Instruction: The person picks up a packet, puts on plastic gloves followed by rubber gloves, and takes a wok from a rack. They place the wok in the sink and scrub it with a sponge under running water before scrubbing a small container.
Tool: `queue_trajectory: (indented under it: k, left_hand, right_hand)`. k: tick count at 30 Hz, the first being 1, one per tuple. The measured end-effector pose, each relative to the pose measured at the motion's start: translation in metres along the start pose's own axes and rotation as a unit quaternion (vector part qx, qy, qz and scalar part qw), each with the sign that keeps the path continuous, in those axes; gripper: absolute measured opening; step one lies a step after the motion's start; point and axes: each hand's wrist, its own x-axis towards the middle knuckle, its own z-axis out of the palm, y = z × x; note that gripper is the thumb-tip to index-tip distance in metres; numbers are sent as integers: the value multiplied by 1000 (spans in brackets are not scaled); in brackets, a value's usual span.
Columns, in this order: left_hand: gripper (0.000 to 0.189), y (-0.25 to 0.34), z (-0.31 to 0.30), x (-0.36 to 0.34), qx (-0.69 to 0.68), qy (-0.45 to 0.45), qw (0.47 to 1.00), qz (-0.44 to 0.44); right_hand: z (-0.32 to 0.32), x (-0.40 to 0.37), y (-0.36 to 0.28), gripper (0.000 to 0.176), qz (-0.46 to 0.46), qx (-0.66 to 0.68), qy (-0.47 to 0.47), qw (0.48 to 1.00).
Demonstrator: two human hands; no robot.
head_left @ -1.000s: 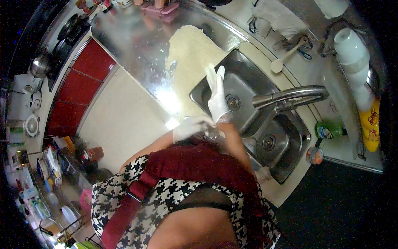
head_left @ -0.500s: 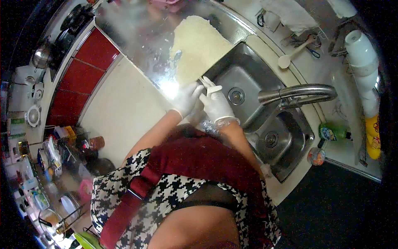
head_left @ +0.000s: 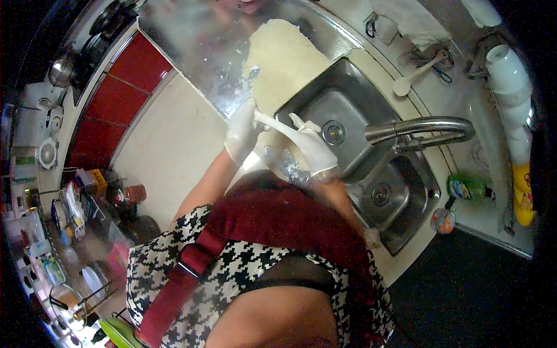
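My left hand (head_left: 241, 132), in a white glove, is closed on a stretched piece of the glove on my other hand. My right hand (head_left: 313, 148) is over the near edge of the sink, its white glove drawn out in a long strip toward the left. Its fingers point forward and look apart, though the loose glove partly hides them. Beyond both hands, a flat cream-coloured sheet (head_left: 284, 61) with an uneven edge lies on the metal counter (head_left: 191, 43). Crumpled clear plastic (head_left: 288, 164) sits between my forearms, by the apron (head_left: 278, 211).
A two-basin steel sink (head_left: 342, 98) with a curved faucet (head_left: 420, 129) is at the right. Past it are a wooden spoon (head_left: 418, 75), stacked white bowls (head_left: 507, 75) and a green bottle (head_left: 466, 187). Crowded shelves (head_left: 75, 261) stand at the left.
My hands were close together at the sink's corner. My left hand has moved left and the right glove is now stretched between them, with the clear plastic more exposed.
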Motion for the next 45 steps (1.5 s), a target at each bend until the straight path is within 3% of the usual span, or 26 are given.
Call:
queue_trajectory:
  k: [1, 3, 4, 5, 6, 9, 10, 11, 12, 13, 16, 18, 19, 22, 23, 24, 26, 29, 30, 34, 35, 36, 37, 38, 40, 45]
  left_hand:
    - [19, 0, -2, -5, 241, 14, 952, 191]
    - [32, 19, 1, -17, 231, 11, 954, 189]
    - [30, 23, 4, -19, -75, -4, 997, 11]
    - [29, 25, 5, -22, -371, -20, 913, -168]
    - [29, 22, 3, -25, -145, -61, 986, -58]
    - [29, 22, 6, -25, -77, -43, 996, 13]
    - [29, 27, 3, -31, 198, -24, 955, 218]
    - [29, 23, 7, -36, 196, -23, 955, 222]
    - [28, 15, 13, -39, -28, -56, 997, 47]
    - [28, 10, 16, -40, -247, -85, 956, -132]
    - [29, 10, 11, -38, -169, -128, 972, -98]
    - [29, 7, 11, -36, -199, -131, 965, -114]
    - [28, 4, 11, -32, -206, -137, 963, -105]
    - [26, -4, 3, -18, -215, -145, 963, -78]
    - [24, -6, -1, -12, -213, -139, 964, -79]
    - [22, -7, -2, -7, -211, -133, 965, -81]
    - [18, 16, -1, -3, -209, -127, 969, -26]
    - [28, 20, 5, -2, -200, -161, 963, 87]
    - [35, 19, 11, -11, -82, -180, 959, 201]
    - [42, 12, 43, -30, 191, -122, 857, 462]
    - [42, 15, 46, -30, 188, -123, 858, 463]
    - [37, 16, 48, -28, 238, -152, 835, 473]
    - [31, 16, 51, -27, 288, -182, 808, 481]
    - [21, 13, 58, -27, 258, -137, 805, 517]
    - [19, 2, 68, -21, 235, -133, 793, 546]
    - [13, 0, 83, -21, 164, -160, 823, 519]
  right_hand:
    - [7, -5, 11, 52, -1, -42, 15, 999]
    - [-6, -19, -4, 53, 71, -88, -52, 992]
    - [-16, -24, -11, 54, 105, -103, -89, 985]
    - [-24, -23, -17, 55, 135, -116, -121, 977]
    - [-32, -19, -20, 56, 161, -130, -144, 968]
    - [-44, 12, -20, 61, 244, -144, -172, 943]
    - [-40, 12, -20, 61, 245, -149, -170, 943]
    - [-31, 14, -18, 74, 293, -114, -11, 949]
    - [-26, 16, -17, 87, 330, -74, 150, 929]
    - [-27, 17, -14, 87, 328, -75, 153, 929]
    - [-15, 27, 4, 102, 274, -61, 131, 951]
    - [11, 39, 17, 112, 125, -22, 216, 968]
    - [14, 44, 15, 90, 131, 174, 190, 957]
    - [34, 61, 26, 95, 97, 258, 225, 935]
    - [31, 63, 21, 88, 90, -4, 191, 978]
    - [28, 62, 16, 82, 79, -267, 145, 950]
    - [16, 59, 2, 70, 48, -719, 28, 693]
    - [-2, 65, -8, 52, 85, -984, -159, 1]
    - [-2, 67, -2, 52, 91, -984, -156, -1]
    - [19, 62, 43, 56, 183, -753, 159, 611]
    - [16, 58, 41, 56, 184, -755, 157, 609]
    - [14, 54, 40, 54, 245, -941, 85, 219]
    - [13, 51, 40, 52, 258, -942, -6, -214]
    - [13, 48, 45, 52, 257, -942, -8, -214]
    - [15, 41, 62, 51, 190, -933, 89, 293]
    - [4, 32, 71, 40, 187, -954, 37, 232]
